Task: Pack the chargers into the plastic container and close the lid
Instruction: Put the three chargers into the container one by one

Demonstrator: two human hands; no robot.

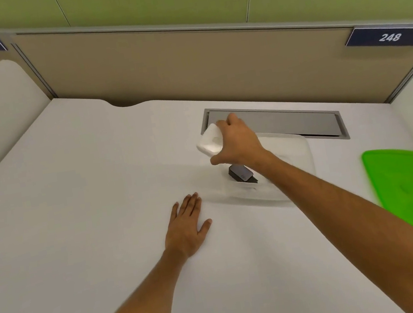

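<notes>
My right hand [238, 141] grips a white charger [209, 140] and holds it in the air above the far left corner of the clear plastic container [299, 149]. A black charger [241, 173] lies inside the container, partly hidden under my right wrist. The green lid [410, 189] lies flat on the desk to the right of the container, apart from it. My left hand [188, 225] rests flat on the white desk just left of the container, fingers spread, holding nothing.
A grey cable hatch [289, 121] is set into the white desk [72, 204] behind the container. A beige partition with number plates 247 and 248 runs along the back. Curved white side dividers stand at left and right.
</notes>
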